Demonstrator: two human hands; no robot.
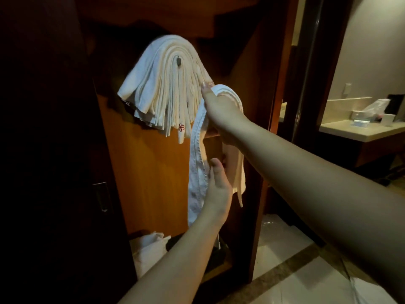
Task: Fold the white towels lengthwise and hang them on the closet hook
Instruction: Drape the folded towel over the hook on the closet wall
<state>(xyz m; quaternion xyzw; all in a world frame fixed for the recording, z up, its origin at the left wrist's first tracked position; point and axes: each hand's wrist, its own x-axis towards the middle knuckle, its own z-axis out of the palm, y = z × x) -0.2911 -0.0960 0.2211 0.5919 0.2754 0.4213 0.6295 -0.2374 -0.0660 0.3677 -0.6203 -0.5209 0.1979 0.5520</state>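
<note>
Several folded white towels (166,88) hang in a thick fan over the closet hook (178,61), whose dark tip shows in the middle of the pile. My right hand (219,110) holds the fold of another white towel (198,163) just right of the pile, at the pile's lower right edge. That towel hangs down doubled in two long strips. My left hand (215,187) grips its hanging part lower down, thumb up. One hung towel shows a small red embroidered mark (181,127).
The wooden closet back panel (149,172) is behind the towels. A dark closet door with a metal handle (102,196) stands at left. White cloth (149,249) lies on the closet floor. A bathroom counter (361,130) with items is at far right.
</note>
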